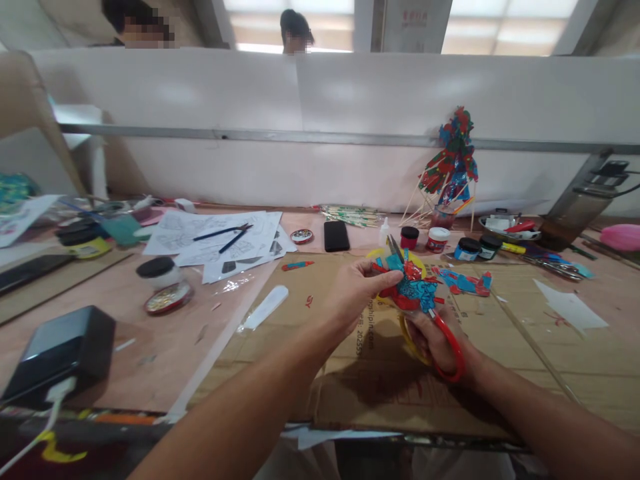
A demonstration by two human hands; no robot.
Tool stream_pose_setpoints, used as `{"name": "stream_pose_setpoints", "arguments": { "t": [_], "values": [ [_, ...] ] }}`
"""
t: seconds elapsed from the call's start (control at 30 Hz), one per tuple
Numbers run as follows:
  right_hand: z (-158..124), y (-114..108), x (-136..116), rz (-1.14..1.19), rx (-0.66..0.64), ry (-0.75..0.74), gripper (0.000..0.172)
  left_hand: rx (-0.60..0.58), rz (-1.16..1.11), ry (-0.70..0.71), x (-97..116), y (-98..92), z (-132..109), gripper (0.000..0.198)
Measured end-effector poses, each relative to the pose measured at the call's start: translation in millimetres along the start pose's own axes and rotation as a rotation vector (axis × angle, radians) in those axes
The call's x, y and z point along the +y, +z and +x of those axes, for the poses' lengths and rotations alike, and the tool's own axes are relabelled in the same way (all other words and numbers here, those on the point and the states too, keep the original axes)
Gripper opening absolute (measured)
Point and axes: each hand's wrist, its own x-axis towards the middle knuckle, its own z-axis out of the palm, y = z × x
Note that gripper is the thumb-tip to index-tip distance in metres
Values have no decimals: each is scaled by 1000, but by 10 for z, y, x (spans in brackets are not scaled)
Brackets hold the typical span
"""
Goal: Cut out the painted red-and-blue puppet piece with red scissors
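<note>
Between thumb and fingers, my left hand [367,280] pinches a red and blue painted cutout figure [419,288] above the cardboard sheet [310,360]. My right hand [435,337] grips a pair of red-handled scissors [456,350], fingers in the loops. The scissors' blades pass behind the cutout, and their tips show past its upper edge. Part of my right hand is hidden by the cutout and the handle. A yellow ring-shaped thing [411,341] lies partly under my hands. Just beyond, another red and blue cutout [467,281] rests on the cardboard, and a small painted strip [297,265] lies left.
Paint jars [438,239] and a glue bottle [383,233] stand behind my hands. A phone [337,236], drawings [215,233] and a black box [63,353] lie leftward. Painted figures on sticks [455,160] stand against the white partition [250,93]; two people are beyond it.
</note>
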Motion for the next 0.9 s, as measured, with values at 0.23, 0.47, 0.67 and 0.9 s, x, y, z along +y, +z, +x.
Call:
{"name": "stream_pose_setpoints", "arguments": {
  "t": [0.23,0.47,0.67,0.9],
  "values": [
    [63,-25,-16,21,-5,24,39,-1,-26,30,44,-56,21,21],
    [117,-43,-87,80,-27,80,26,35,-85,55,96,-83,59,22],
    [160,-33,-145,167,-73,16,25,80,-95,-7,133,-111,85,26],
    [208,-103,-61,346,-10,-23,34,43,162,-88,167,-249,119,31]
  ]
}}
